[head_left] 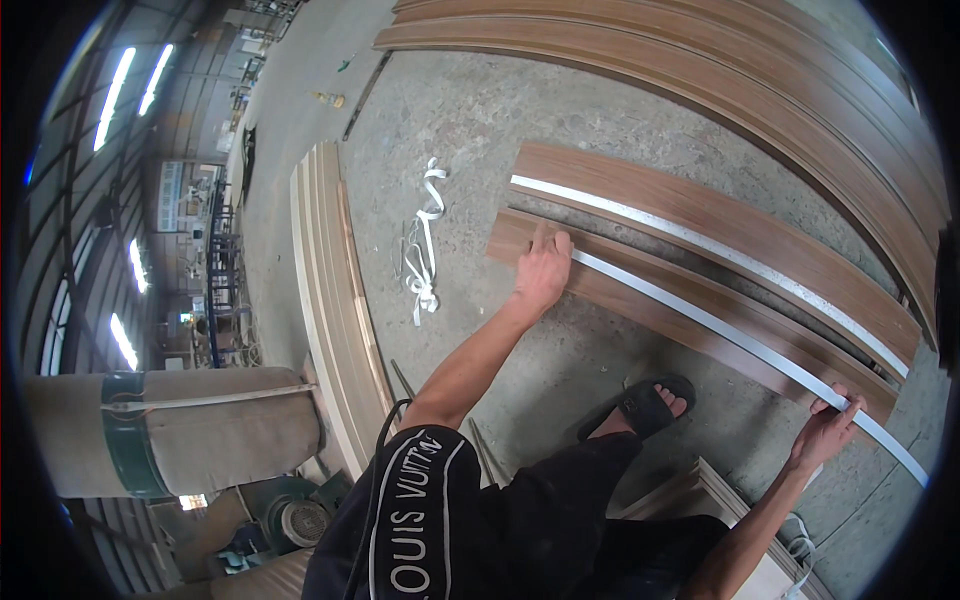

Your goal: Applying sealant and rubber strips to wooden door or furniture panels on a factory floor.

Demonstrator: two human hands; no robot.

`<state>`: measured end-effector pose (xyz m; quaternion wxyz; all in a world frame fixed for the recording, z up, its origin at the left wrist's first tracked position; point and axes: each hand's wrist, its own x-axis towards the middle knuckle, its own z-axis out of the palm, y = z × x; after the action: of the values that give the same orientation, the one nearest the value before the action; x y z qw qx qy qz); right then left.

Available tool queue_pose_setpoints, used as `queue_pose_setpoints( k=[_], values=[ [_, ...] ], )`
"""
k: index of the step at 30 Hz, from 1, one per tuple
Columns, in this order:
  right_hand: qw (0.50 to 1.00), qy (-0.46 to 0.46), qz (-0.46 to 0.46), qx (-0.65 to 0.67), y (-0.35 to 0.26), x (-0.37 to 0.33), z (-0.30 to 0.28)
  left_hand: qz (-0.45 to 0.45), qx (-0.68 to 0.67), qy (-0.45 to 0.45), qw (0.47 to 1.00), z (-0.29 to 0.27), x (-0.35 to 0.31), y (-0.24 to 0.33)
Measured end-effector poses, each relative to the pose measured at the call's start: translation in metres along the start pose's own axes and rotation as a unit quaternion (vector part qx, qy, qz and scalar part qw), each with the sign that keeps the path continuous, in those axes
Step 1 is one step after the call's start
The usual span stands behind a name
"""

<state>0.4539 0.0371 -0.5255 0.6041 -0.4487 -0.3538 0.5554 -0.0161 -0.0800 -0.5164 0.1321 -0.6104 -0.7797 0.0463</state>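
Note:
A long, narrow white strip (700,324) runs along a brown wood-grain board (655,312) lying on the floor in front of me. My left hand (543,270) is closed at the strip's left end and rests over the board near its end. Farther right, my right hand (828,432) pinches the same strip, whose tail extends past the board's right end. Just beyond lies a second wood-grain board (690,208) with a silvery-white band (650,213) along its near side. Some of the left fingertips are hard to make out.
Several long brown panels (620,40) lie at the far right. Curled white strip scraps (425,275) sit on the concrete floor. Pale boards (330,290) are stacked at left, beside a large dust-collector bag (230,425). My sandalled foot (655,405) is close to the near board.

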Motion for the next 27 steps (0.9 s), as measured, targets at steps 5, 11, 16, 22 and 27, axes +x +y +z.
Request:
queue_pose_setpoints(
  k=[5,11,16,22,27],
  values=[
    [0.999,0.015,0.038,0.014,0.005,-0.005,0.012,-0.065,-0.102,-0.126,0.985,-0.033,0.021,0.021],
    [0.995,-0.044,0.088,0.030,0.011,-0.018,0.041,-0.017,-0.188,-0.111,0.976,-0.065,0.027,0.062],
    [0.989,-0.071,0.119,0.057,0.015,-0.024,0.041,0.078,-0.408,0.082,0.906,-0.091,0.033,0.120],
    [0.963,-0.150,0.181,0.132,0.025,-0.038,0.073,0.101,-0.557,0.076,0.821,-0.133,0.022,0.177],
    [0.939,-0.252,0.226,-0.056,0.001,-0.053,0.080,0.159,-0.644,0.002,0.749,-0.169,0.030,0.216]
  ],
)
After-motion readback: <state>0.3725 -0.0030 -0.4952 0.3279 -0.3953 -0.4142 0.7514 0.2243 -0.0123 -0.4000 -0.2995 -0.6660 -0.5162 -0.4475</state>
